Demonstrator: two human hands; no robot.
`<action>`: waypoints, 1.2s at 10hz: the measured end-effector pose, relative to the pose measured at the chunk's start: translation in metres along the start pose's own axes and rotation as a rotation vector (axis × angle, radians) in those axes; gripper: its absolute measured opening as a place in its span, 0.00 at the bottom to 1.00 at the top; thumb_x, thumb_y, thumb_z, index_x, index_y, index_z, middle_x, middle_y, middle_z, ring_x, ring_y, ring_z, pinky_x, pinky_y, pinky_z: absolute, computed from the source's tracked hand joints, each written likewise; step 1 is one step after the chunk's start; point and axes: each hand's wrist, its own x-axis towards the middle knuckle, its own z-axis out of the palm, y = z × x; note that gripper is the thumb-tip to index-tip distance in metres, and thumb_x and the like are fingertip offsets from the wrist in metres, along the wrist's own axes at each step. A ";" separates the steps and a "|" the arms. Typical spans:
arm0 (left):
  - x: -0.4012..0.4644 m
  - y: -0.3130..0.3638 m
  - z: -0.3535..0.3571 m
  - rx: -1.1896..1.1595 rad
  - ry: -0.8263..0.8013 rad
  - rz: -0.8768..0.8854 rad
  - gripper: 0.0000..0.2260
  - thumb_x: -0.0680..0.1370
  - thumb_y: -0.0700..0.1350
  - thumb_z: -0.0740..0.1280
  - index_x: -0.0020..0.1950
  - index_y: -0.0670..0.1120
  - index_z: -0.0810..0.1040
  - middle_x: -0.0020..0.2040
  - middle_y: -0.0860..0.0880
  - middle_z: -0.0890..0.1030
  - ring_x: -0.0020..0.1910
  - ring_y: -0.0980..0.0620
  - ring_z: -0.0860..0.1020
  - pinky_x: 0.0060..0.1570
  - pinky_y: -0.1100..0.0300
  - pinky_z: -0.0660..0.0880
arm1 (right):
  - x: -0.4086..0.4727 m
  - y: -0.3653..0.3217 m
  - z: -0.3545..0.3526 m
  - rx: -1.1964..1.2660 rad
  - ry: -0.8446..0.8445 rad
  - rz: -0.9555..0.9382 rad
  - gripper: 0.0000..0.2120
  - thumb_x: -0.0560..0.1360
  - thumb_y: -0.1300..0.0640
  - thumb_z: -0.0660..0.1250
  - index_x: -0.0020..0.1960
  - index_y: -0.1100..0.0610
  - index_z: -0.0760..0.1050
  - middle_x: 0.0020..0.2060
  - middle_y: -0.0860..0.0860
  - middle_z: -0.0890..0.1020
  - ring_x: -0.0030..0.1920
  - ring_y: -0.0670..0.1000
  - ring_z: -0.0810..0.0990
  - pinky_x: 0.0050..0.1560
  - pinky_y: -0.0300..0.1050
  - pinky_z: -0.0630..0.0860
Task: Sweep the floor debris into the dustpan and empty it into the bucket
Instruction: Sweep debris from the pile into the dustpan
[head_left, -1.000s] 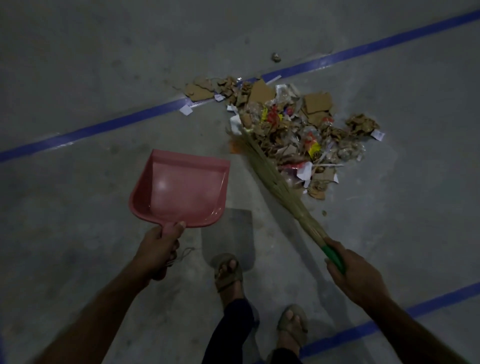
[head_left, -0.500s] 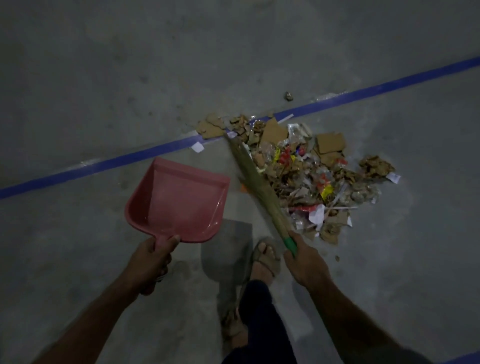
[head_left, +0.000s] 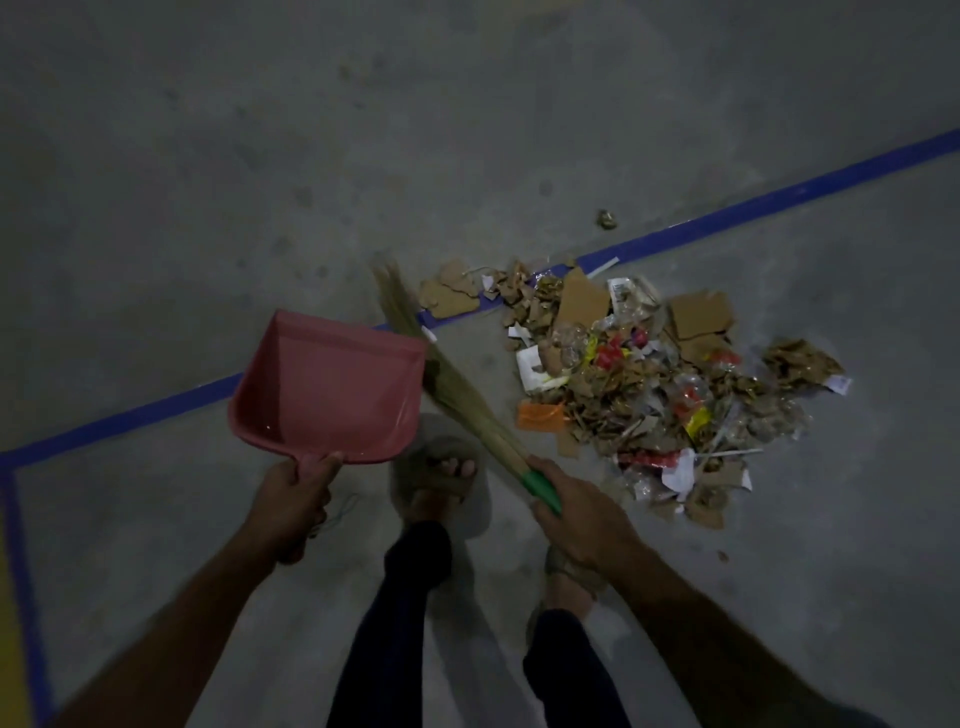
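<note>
A grey concrete floor (head_left: 208, 156), crossed by a blue tape line (head_left: 779, 200), fills the dim scene. A debris pile (head_left: 649, 395) of torn cardboard, wrappers and paper lies right of centre, partly over the tape. Left of it, a pink dustpan (head_left: 322, 397) is held above the floor, empty, its handle gripped by the left hand (head_left: 291, 501). Beside the pan's right edge slants a grass broom (head_left: 441, 374), bristles pointing far-left, clear of the pile; the right hand (head_left: 582, 514) wraps its fingers round the green handle (head_left: 543, 488). Two sandalled feet (head_left: 441, 478) stand between the arms.
</note>
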 end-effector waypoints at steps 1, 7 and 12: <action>0.033 0.009 -0.021 0.071 -0.041 0.003 0.12 0.82 0.48 0.67 0.43 0.43 0.71 0.30 0.45 0.66 0.21 0.54 0.63 0.21 0.65 0.59 | 0.074 -0.034 0.015 0.005 -0.020 0.024 0.28 0.78 0.44 0.60 0.76 0.42 0.58 0.55 0.56 0.80 0.50 0.60 0.80 0.44 0.49 0.74; 0.103 0.081 0.017 0.277 -0.413 0.010 0.13 0.82 0.47 0.67 0.43 0.45 0.67 0.25 0.52 0.63 0.18 0.57 0.59 0.21 0.69 0.57 | -0.107 0.013 0.048 0.606 0.334 0.650 0.21 0.79 0.54 0.68 0.68 0.41 0.68 0.51 0.49 0.81 0.40 0.43 0.78 0.32 0.28 0.72; 0.097 0.098 0.069 0.310 -0.378 0.073 0.14 0.82 0.46 0.68 0.40 0.45 0.68 0.26 0.49 0.64 0.20 0.55 0.59 0.24 0.66 0.58 | -0.025 0.025 -0.055 0.168 0.584 0.384 0.29 0.79 0.52 0.66 0.78 0.46 0.62 0.51 0.50 0.78 0.44 0.49 0.75 0.42 0.43 0.72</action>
